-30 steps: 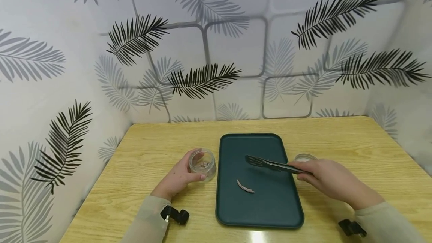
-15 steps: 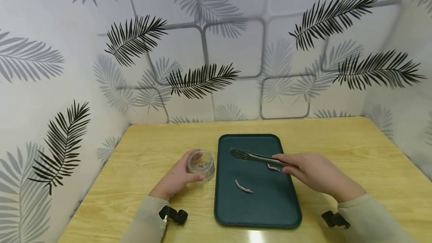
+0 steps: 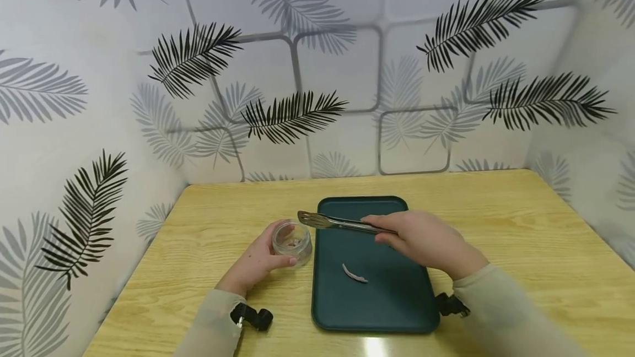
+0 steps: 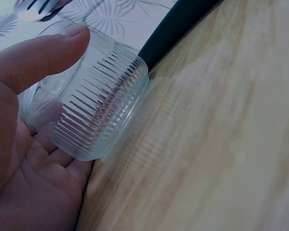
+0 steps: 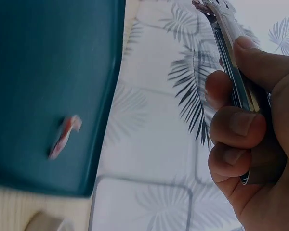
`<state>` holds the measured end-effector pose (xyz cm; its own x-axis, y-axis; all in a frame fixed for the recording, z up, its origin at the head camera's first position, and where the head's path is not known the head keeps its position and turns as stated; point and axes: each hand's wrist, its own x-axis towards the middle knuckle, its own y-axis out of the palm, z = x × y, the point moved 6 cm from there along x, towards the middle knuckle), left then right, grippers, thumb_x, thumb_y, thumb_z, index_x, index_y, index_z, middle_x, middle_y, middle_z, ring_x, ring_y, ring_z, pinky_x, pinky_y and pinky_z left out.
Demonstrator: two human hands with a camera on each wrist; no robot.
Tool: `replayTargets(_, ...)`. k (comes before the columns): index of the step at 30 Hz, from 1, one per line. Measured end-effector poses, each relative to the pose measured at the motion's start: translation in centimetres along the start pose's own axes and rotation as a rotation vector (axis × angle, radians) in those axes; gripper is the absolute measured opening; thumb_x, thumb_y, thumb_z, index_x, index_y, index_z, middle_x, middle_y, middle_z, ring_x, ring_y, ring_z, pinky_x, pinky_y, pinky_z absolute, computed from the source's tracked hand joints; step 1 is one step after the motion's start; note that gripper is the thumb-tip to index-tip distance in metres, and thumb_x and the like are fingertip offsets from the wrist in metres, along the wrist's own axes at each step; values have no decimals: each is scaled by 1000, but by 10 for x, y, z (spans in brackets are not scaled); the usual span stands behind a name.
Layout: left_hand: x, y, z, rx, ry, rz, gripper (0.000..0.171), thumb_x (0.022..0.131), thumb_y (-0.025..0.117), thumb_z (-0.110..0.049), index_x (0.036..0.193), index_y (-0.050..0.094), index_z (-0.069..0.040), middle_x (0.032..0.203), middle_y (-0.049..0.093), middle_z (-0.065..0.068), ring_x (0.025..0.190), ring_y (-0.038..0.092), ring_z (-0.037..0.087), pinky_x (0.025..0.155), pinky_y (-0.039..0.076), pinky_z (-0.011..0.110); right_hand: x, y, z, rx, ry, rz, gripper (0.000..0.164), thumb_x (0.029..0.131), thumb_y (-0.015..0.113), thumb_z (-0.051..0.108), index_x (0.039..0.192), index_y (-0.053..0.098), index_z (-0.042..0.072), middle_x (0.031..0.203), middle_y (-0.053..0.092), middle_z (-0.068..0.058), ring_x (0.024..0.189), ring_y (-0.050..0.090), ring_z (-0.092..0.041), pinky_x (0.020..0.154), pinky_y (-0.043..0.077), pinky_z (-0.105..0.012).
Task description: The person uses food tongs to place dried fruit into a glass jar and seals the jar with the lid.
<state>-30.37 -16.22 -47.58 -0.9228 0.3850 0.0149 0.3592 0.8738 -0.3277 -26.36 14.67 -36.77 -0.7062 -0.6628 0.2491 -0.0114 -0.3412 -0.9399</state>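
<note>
My left hand (image 3: 255, 266) grips a clear glass jar (image 3: 299, 255) on the table, left of the dark green tray. Small pieces lie inside the jar; ribbed glass (image 4: 98, 108) shows in the left wrist view. In my right hand (image 3: 426, 241) are metal tongs (image 3: 342, 223), squeezed nearly together and reaching left over the tray, with their tips above the jar's rim. A small brownish bit (image 5: 199, 6) shows at the tongs' tips in the right wrist view. One thin pale pinkish strip (image 3: 354, 274) lies on the tray (image 3: 382, 302).
Another pinkish strip (image 5: 65, 137) lies near the tray's edge in the right wrist view. A small round container (image 5: 45, 222) stands beyond that edge, hidden by my right hand in the head view. A leaf-patterned wall (image 3: 347, 142) backs the wooden table (image 3: 238, 208).
My right hand has carried the tongs left, from over the tray's right side to above the jar. My left hand keeps hold of the jar in the same place.
</note>
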Motion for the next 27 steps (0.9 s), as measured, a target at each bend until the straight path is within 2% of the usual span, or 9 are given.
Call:
replayTargets(5, 0, -2, 1, -7, -13, -7, 85, 85, 82, -15, 156, 35, -21, 157, 40, 7, 138, 44, 26, 110, 34, 48, 22, 6, 14, 35, -48, -5, 47, 99, 66, 30, 145, 59, 20, 113, 72, 5, 85, 66, -4, 69, 50, -30)
replayTargets(10, 1, -2, 0, -11, -10, 3, 85, 87, 81, -16, 156, 33, -23, 152, 44, 8, 130, 51, 26, 106, 38, 47, 36, 13, 21, 25, -62, -7, 46, 99, 66, 32, 143, 61, 20, 111, 73, 7, 77, 62, -1, 66, 48, -28)
replayTargets(18, 3, -2, -2, -24, 11, 28, 80, 88, 80, -13, 154, 35, -21, 145, 51, 12, 125, 55, 27, 104, 40, 45, 43, 18, 24, 20, -46, 6, 45, 100, 65, 33, 143, 61, 21, 114, 73, 6, 75, 61, 0, 65, 47, -28)
replayTargets(27, 4, -4, -4, -35, 6, 23, 80, 87, 80, -10, 153, 37, -19, 142, 54, 13, 124, 56, 27, 105, 40, 45, 47, 18, 22, 12, -25, 25, 48, 99, 66, 34, 145, 59, 22, 90, 69, 13, 61, 50, 1, 59, 42, -28)
